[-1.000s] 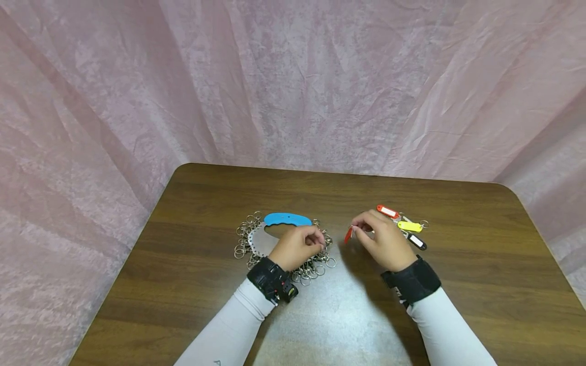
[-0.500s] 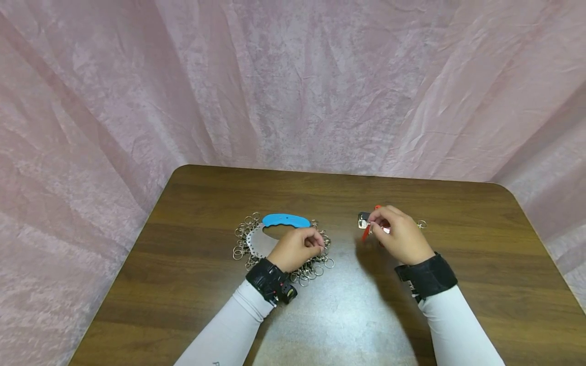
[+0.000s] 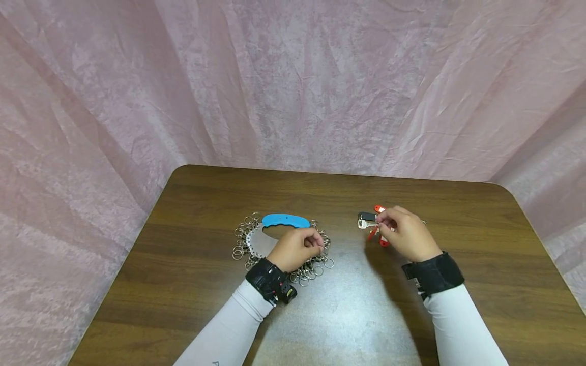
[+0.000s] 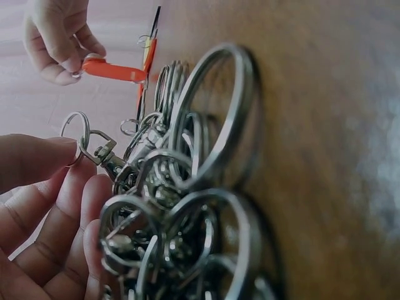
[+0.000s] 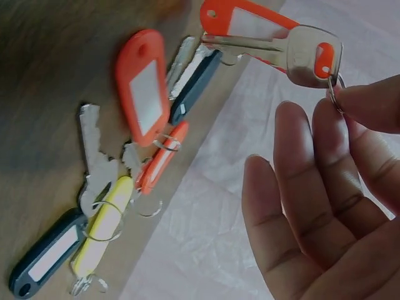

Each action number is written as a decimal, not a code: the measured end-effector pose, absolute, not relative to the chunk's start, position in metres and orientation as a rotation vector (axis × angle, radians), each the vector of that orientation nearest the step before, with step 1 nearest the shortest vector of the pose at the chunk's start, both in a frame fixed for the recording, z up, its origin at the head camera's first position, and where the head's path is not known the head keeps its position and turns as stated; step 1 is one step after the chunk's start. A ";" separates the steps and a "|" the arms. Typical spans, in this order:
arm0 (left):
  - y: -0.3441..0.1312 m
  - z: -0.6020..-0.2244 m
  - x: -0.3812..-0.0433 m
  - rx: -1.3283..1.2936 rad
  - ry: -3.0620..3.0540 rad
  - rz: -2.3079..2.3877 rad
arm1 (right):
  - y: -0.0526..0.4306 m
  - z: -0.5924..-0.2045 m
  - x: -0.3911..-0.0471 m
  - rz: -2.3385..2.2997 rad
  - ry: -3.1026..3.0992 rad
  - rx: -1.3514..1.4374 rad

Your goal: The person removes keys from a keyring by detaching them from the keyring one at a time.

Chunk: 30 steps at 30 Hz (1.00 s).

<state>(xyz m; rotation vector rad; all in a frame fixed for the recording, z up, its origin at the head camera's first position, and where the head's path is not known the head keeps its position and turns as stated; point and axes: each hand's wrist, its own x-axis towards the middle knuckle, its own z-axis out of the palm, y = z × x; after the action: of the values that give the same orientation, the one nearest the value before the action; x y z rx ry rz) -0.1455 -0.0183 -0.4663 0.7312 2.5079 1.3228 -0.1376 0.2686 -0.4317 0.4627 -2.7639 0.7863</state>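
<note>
My left hand (image 3: 295, 249) is over the metal key holder with a blue handle (image 3: 286, 220). In the left wrist view its thumb and finger pinch a split ring (image 4: 84, 125), joined to a swivel clasp (image 4: 107, 153). My right hand (image 3: 409, 236) pinches a thin ring (image 5: 335, 94) between thumb and fingertip. From that ring hang a silver key (image 5: 306, 59) and a red key tag (image 5: 250, 15), above the table. Below them lie another red tag (image 5: 140, 94), a yellow tag (image 5: 103, 228) and a black tag (image 5: 50, 253), with loose keys among them.
Many metal rings (image 3: 304, 277) fringe the holder's plate (image 3: 260, 243). A second black tag with a key (image 3: 368, 217) lies left of my right fingers. The brown wooden table (image 3: 206, 203) ends at a pink curtain (image 3: 320, 86).
My right hand has moved right, over the pile of tags, carrying the key and red tag. A black tag and key now show to its left. The left hand stays put.
</note>
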 end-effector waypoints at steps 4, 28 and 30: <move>-0.019 -0.467 -0.146 0.727 2.511 1.319 | 0.269 -0.435 -0.139 0.778 -2.783 0.467; -0.018 -0.465 -0.145 0.714 2.515 1.308 | 0.235 -0.461 -0.144 0.738 -2.752 0.570; -0.018 -0.465 -0.145 0.723 2.512 1.312 | 0.232 -0.462 -0.143 0.712 -2.756 0.582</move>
<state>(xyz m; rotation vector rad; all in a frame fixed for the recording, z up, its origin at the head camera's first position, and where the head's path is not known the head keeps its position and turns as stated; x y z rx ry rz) -0.1447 -0.0181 -0.4646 0.7226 2.5117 1.3124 -0.1431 0.2320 -0.4617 0.5818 -2.7565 0.7123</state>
